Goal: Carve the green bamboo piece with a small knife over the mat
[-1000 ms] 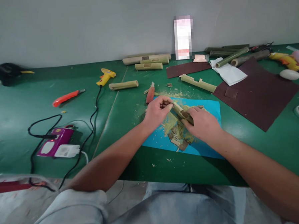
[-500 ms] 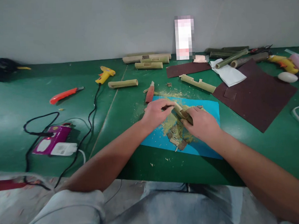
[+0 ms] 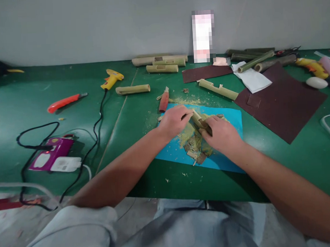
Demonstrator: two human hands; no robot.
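Note:
A short bamboo tube [image 3: 197,117] with a rectangular opening cut in its side lies tilted between my hands. My right hand [image 3: 222,133] is closed around its nearer end. At the far end, my left hand [image 3: 176,120] has its fingers pinched against the rim; whatever they hold is hidden. Beneath both hands is a blue sheet [image 3: 172,150], strewn with yellowish bamboo shavings [image 3: 186,135] and brown bamboo chips [image 3: 201,157]. A red-handled cutter [image 3: 164,100] rests just beyond my left hand.
Cut bamboo tubes [image 3: 162,68] lie along the back of the green table [image 3: 142,121]. Brown sandpaper [image 3: 284,102] and a white cloth [image 3: 252,78] are on the right. On the left are a yellow glue gun [image 3: 112,79], an orange utility knife [image 3: 66,103] and a purple power strip [image 3: 52,153].
The left fingers have shifted slightly at the tube's far end. My right hand keeps its grip on the bamboo. The whole view has moved a little.

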